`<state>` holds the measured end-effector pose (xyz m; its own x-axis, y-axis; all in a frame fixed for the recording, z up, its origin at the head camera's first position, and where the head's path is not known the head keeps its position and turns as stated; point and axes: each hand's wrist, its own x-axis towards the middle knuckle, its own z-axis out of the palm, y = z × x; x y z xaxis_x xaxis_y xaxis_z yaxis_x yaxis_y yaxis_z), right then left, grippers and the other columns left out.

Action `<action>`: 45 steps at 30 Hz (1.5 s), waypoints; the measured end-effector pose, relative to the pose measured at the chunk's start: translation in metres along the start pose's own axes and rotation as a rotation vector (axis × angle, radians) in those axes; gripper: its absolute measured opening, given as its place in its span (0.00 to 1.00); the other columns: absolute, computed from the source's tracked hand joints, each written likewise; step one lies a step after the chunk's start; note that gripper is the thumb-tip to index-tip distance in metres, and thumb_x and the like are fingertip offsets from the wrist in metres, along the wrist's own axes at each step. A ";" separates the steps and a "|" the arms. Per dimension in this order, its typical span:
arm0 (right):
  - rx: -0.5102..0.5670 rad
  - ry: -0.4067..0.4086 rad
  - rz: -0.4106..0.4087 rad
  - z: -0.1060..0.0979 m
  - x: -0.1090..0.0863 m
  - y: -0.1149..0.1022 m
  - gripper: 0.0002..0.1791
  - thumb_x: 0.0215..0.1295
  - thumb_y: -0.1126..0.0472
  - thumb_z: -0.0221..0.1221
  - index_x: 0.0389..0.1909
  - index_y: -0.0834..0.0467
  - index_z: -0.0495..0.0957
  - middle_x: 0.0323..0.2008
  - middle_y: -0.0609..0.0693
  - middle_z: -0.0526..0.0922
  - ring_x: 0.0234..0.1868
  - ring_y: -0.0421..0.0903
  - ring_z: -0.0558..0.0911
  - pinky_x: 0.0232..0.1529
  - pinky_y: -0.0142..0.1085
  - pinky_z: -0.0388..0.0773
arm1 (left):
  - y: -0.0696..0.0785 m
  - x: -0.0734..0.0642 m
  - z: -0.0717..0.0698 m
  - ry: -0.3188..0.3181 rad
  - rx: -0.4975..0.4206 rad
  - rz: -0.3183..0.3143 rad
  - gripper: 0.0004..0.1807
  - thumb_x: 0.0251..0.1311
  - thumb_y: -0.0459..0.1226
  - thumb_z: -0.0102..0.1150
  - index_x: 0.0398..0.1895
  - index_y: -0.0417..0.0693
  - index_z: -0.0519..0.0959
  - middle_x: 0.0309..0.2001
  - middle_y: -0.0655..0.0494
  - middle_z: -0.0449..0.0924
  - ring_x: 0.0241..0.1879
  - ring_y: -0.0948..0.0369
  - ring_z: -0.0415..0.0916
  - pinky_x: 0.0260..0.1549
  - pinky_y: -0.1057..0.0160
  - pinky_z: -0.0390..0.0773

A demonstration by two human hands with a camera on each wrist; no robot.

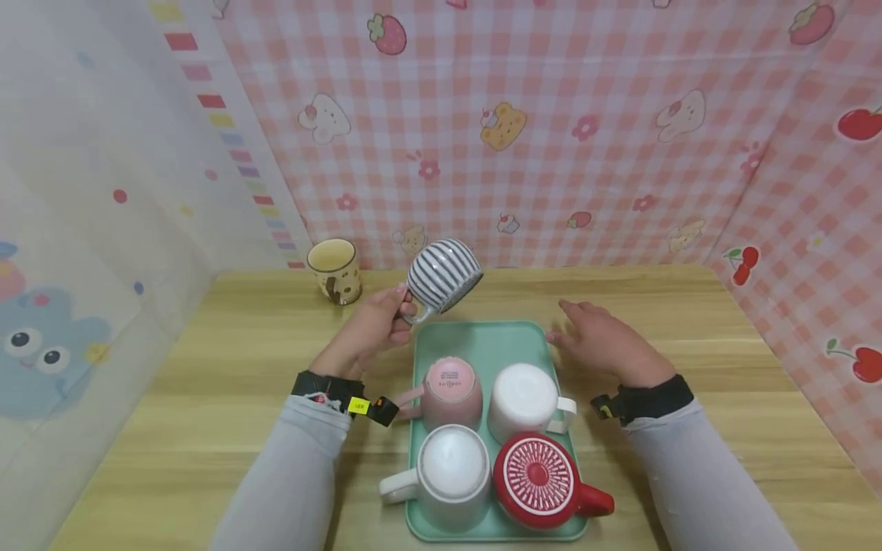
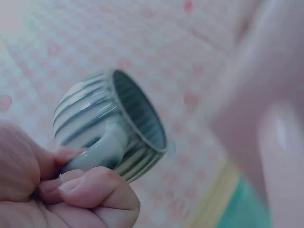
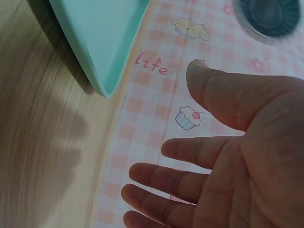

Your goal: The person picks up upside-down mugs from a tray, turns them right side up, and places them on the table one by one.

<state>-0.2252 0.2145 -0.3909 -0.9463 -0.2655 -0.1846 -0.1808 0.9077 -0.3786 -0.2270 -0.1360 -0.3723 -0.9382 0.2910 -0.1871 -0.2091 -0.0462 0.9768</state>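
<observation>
My left hand pinches the handle of a striped mug, held tilted in the air beyond the tray's far left corner. In the left wrist view, thumb and curled fingers grip that mug's handle, and its dark mouth faces right. My right hand hovers by the right side of the green tray, fingers spread and palm bare in the right wrist view. On the tray, upside down, stand a pink mug, a white mug, another white mug and a red mug.
A yellow patterned mug stands upright at the back left of the wooden table. Behind the table hangs a pink checked cloth. The mug handles stick out past the tray's sides.
</observation>
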 end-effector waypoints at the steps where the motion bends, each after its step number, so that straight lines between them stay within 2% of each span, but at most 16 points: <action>1: 0.000 -0.001 0.000 0.000 0.000 0.000 0.41 0.79 0.43 0.53 0.80 0.65 0.55 0.75 0.75 0.61 0.75 0.74 0.61 0.70 0.69 0.63 | 0.002 -0.001 0.003 -0.023 -0.080 0.004 0.16 0.86 0.44 0.31 0.39 0.46 0.65 0.29 0.63 0.64 0.20 0.69 0.56 0.21 0.74 0.61; 5: -0.003 0.001 -0.001 0.002 0.000 -0.002 0.41 0.79 0.44 0.53 0.80 0.66 0.55 0.74 0.75 0.61 0.75 0.75 0.61 0.70 0.70 0.64 | 0.011 -0.002 0.013 -0.150 -0.418 0.001 0.15 0.85 0.42 0.28 0.40 0.47 0.64 0.28 0.63 0.64 0.20 0.70 0.54 0.21 0.74 0.58; 8: -0.005 0.002 -0.004 0.003 0.000 -0.002 0.41 0.79 0.44 0.54 0.79 0.66 0.56 0.74 0.75 0.61 0.75 0.74 0.62 0.69 0.70 0.64 | 0.015 -0.002 0.021 -0.247 -0.623 -0.025 0.16 0.85 0.43 0.28 0.39 0.48 0.64 0.27 0.63 0.65 0.20 0.70 0.52 0.22 0.74 0.56; 12: -0.011 0.003 -0.016 0.003 0.002 -0.002 0.40 0.79 0.44 0.53 0.79 0.65 0.56 0.74 0.75 0.62 0.75 0.74 0.62 0.69 0.69 0.65 | 0.015 -0.001 0.029 -0.344 -0.806 -0.093 0.18 0.84 0.45 0.29 0.37 0.48 0.65 0.26 0.63 0.65 0.22 0.71 0.50 0.24 0.75 0.54; 16: -0.018 0.000 -0.035 0.003 0.003 -0.003 0.40 0.79 0.44 0.52 0.80 0.64 0.56 0.74 0.74 0.63 0.75 0.73 0.62 0.70 0.69 0.64 | 0.013 -0.001 0.035 -0.377 -0.911 -0.152 0.18 0.84 0.45 0.29 0.37 0.48 0.66 0.25 0.63 0.65 0.23 0.71 0.47 0.25 0.75 0.52; 19: 0.001 0.001 -0.057 0.001 0.001 -0.005 0.40 0.79 0.44 0.52 0.80 0.64 0.56 0.75 0.73 0.62 0.76 0.73 0.62 0.71 0.68 0.64 | 0.013 -0.001 0.039 -0.383 -0.942 -0.171 0.18 0.84 0.46 0.29 0.37 0.48 0.65 0.25 0.63 0.65 0.24 0.71 0.46 0.27 0.75 0.50; 23: 0.085 0.018 -0.117 -0.005 -0.006 -0.016 0.38 0.78 0.45 0.54 0.79 0.61 0.59 0.75 0.69 0.64 0.76 0.70 0.63 0.72 0.67 0.63 | 0.013 -0.001 0.043 -0.398 -0.961 -0.183 0.18 0.84 0.46 0.30 0.37 0.49 0.65 0.25 0.63 0.65 0.24 0.71 0.46 0.27 0.75 0.49; 26: 0.156 0.026 -0.200 -0.013 -0.016 -0.031 0.36 0.78 0.44 0.55 0.78 0.58 0.62 0.75 0.64 0.67 0.77 0.66 0.65 0.73 0.66 0.63 | 0.013 -0.002 0.045 -0.412 -0.968 -0.183 0.18 0.84 0.46 0.29 0.36 0.49 0.65 0.25 0.62 0.65 0.24 0.71 0.45 0.27 0.75 0.49; 30: 0.246 0.008 -0.331 -0.019 -0.032 -0.051 0.34 0.77 0.44 0.57 0.78 0.52 0.65 0.74 0.58 0.71 0.73 0.62 0.71 0.69 0.64 0.69 | 0.012 -0.003 0.049 -0.430 -0.965 -0.183 0.18 0.83 0.47 0.29 0.37 0.49 0.65 0.25 0.63 0.64 0.25 0.71 0.44 0.28 0.75 0.48; 34: 0.365 -0.023 -0.457 -0.019 -0.044 -0.066 0.30 0.78 0.52 0.58 0.77 0.51 0.67 0.72 0.54 0.74 0.70 0.57 0.76 0.66 0.57 0.75 | 0.012 -0.006 0.054 -0.465 -0.975 -0.195 0.18 0.82 0.48 0.30 0.38 0.50 0.65 0.26 0.63 0.64 0.26 0.71 0.42 0.28 0.75 0.47; 37: 0.493 -0.055 -0.516 -0.017 -0.048 -0.078 0.29 0.79 0.58 0.56 0.77 0.55 0.65 0.72 0.56 0.73 0.71 0.57 0.75 0.65 0.52 0.77 | 0.012 -0.009 0.059 -0.506 -0.971 -0.198 0.18 0.82 0.49 0.29 0.39 0.51 0.66 0.27 0.64 0.65 0.26 0.72 0.42 0.28 0.75 0.47; 39: 0.572 -0.073 -0.511 -0.015 -0.049 -0.084 0.29 0.79 0.59 0.55 0.77 0.57 0.64 0.73 0.57 0.71 0.72 0.58 0.73 0.66 0.51 0.76 | 0.012 -0.011 0.062 -0.525 -0.953 -0.189 0.18 0.82 0.49 0.29 0.39 0.51 0.66 0.27 0.65 0.65 0.26 0.72 0.42 0.28 0.75 0.48; 41: 0.645 -0.079 -0.470 -0.013 -0.049 -0.089 0.29 0.79 0.58 0.55 0.77 0.58 0.65 0.74 0.57 0.71 0.74 0.59 0.70 0.69 0.54 0.73 | 0.011 -0.013 0.065 -0.522 -0.924 -0.175 0.18 0.82 0.49 0.28 0.39 0.51 0.67 0.28 0.65 0.65 0.26 0.71 0.42 0.27 0.75 0.51; 45: 0.710 -0.015 -0.343 -0.008 -0.047 -0.094 0.25 0.79 0.56 0.56 0.73 0.59 0.71 0.71 0.56 0.75 0.75 0.58 0.71 0.72 0.61 0.68 | 0.012 -0.016 0.069 -0.435 -0.809 -0.134 0.18 0.83 0.47 0.29 0.41 0.51 0.68 0.29 0.64 0.67 0.24 0.72 0.49 0.26 0.75 0.58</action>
<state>-0.1654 0.1441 -0.3391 -0.8641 -0.5020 0.0365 -0.2421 0.3510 -0.9045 -0.1956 -0.0751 -0.3508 -0.7408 0.6672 -0.0780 -0.5905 -0.5913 0.5493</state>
